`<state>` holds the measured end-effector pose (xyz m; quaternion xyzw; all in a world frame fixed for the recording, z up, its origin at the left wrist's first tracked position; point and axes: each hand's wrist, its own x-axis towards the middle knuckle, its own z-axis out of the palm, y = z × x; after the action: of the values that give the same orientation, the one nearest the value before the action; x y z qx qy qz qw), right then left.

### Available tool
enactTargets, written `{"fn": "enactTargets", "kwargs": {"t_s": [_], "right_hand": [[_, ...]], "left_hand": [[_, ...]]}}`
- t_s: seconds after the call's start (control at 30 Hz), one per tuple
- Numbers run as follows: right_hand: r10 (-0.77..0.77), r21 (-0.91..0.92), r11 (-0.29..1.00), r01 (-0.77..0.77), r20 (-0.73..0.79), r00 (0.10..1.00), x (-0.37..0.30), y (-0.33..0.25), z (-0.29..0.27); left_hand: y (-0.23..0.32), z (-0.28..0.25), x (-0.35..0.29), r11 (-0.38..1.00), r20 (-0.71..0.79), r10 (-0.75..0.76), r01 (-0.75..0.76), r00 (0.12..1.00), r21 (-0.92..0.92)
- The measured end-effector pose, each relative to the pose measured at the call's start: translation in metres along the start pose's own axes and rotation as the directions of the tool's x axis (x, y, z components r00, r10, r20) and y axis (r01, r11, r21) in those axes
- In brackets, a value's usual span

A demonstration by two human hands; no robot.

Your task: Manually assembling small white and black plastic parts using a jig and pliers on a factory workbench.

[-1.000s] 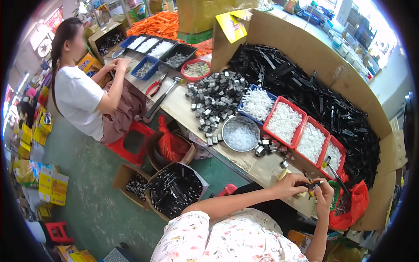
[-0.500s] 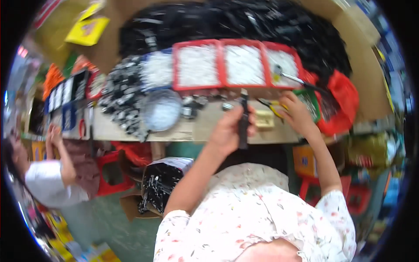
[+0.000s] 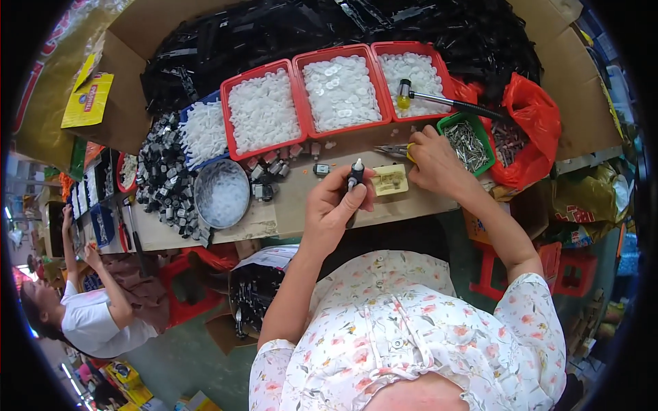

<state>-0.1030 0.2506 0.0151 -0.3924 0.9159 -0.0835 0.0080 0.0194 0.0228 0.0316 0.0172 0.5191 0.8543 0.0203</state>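
Observation:
My left hand (image 3: 330, 214) is closed around a slim black plastic part (image 3: 355, 179) with a small white tip pointing up; the lower end is mostly hidden by the fingers. To its right, my right hand (image 3: 439, 164) has its fingers curled over the yellow handle of a pair of pliers (image 3: 394, 149) lying on the table, jaws to the left. Between the hands sits a cream-yellow block (image 3: 389, 181) with a recessed top. A small grey and black part (image 3: 321, 169) lies just beyond my left hand.
Red trays (image 3: 299, 103) of white plastic pieces stand behind the hands, with a hammer (image 3: 449, 103) across the right one. A green tray (image 3: 468, 115) holds metal pins beside a red bag (image 3: 533, 137). Leftward are a metal bowl (image 3: 223, 226) and heaped connectors (image 3: 164, 178). Another person (image 3: 103, 318) sits left.
The view has turned and sharpened. The black part in my left hand has tipped from lengthwise in view to white tip up. My right hand stays at the pliers.

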Motion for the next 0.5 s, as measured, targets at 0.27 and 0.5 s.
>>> {"fn": "enactTargets", "kwargs": {"t_s": [0.27,0.5], "right_hand": [[0.061,0.336,0.942,0.021,-0.231,0.971,-0.017,-0.028,-0.040],[-0.083,0.313,0.932,0.183,-0.308,0.948,-0.021,-0.052,-0.043]], "left_hand": [[-0.004,-0.005,-0.002,0.809,-0.118,0.227,-0.119,0.967,0.576],[-0.003,0.001,-0.004,0.725,0.000,0.258,-0.194,0.966,0.661]]}}
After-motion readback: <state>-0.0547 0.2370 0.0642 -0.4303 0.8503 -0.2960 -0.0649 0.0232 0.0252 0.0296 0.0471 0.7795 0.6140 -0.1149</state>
